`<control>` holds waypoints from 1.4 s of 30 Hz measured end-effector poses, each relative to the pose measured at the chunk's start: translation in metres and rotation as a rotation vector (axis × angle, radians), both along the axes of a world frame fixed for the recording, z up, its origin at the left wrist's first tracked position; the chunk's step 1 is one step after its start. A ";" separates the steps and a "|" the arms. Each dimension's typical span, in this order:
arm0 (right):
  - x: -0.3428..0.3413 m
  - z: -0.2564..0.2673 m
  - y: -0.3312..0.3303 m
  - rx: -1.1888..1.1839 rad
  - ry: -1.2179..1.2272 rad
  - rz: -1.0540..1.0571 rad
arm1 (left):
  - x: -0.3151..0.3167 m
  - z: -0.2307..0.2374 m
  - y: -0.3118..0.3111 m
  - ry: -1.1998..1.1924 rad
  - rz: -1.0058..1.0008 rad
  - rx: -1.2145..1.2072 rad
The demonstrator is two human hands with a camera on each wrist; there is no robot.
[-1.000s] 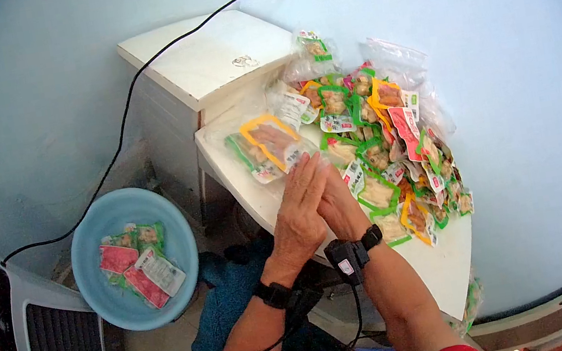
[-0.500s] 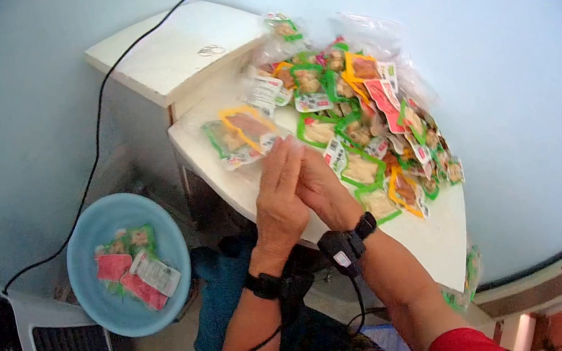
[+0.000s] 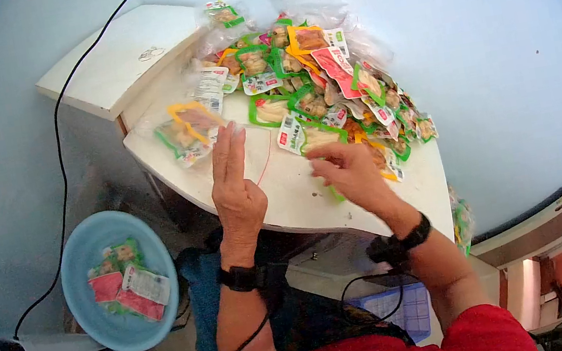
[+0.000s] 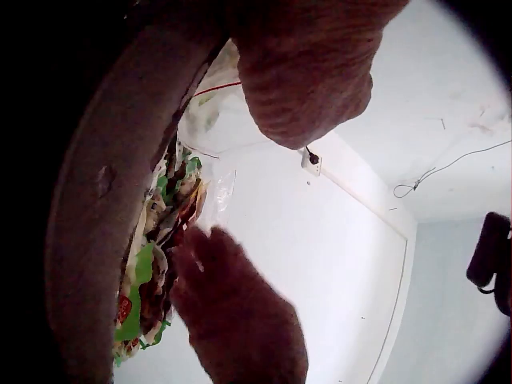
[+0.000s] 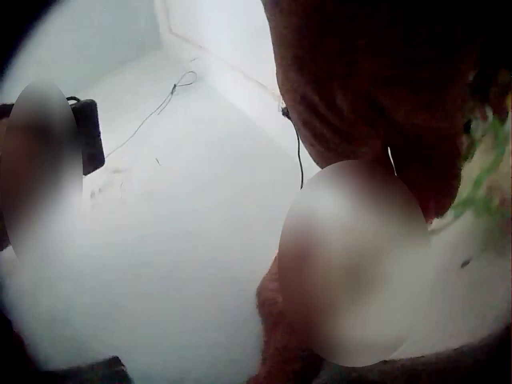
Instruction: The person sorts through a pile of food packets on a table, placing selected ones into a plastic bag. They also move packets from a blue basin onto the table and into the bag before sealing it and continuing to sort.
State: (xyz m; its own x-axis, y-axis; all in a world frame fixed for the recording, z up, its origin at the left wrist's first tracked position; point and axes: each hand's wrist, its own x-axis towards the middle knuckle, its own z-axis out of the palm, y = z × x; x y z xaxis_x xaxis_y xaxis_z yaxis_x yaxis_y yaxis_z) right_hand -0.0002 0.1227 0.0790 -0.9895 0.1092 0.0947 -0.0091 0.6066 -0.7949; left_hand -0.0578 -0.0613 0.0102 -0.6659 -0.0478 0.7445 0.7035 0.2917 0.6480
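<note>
My left hand [image 3: 236, 193] lies with straight fingers at the near edge of a clear bag [image 3: 192, 132] holding yellow- and green-edged food packets. The bag's red seal line shows beside that hand. My right hand [image 3: 356, 177] is over the table, its fingers loosely bent and nothing visibly held. Just beyond its fingertips lies a green-edged packet [image 3: 321, 138] of pale food; a bit of green shows under the hand. In the left wrist view, my left hand [image 4: 308, 76] is at the top and my right hand [image 4: 240, 316] below, near the packets.
A large heap of food packets [image 3: 338, 71] covers the back and right of the white table [image 3: 294, 210]. A blue basin [image 3: 82, 310] with several packets stands at the lower left. A white cabinet top [image 3: 108, 59] adjoins the table, and a black cable [image 3: 61, 159] hangs over it.
My hands, earlier together at the bag's edge, are now apart; the right has moved right and its fingers have bent. The head view has shifted, so the table appears further left.
</note>
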 end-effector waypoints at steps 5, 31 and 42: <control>0.040 0.000 0.084 0.599 0.183 -0.056 | 0.001 -0.001 0.002 -0.011 0.013 -0.022; 0.035 -0.028 0.034 0.622 0.226 0.200 | 0.000 -0.003 0.003 -0.009 0.015 -0.019; 0.016 -0.003 0.051 0.731 0.080 0.104 | 0.000 -0.002 0.000 0.015 -0.012 -0.051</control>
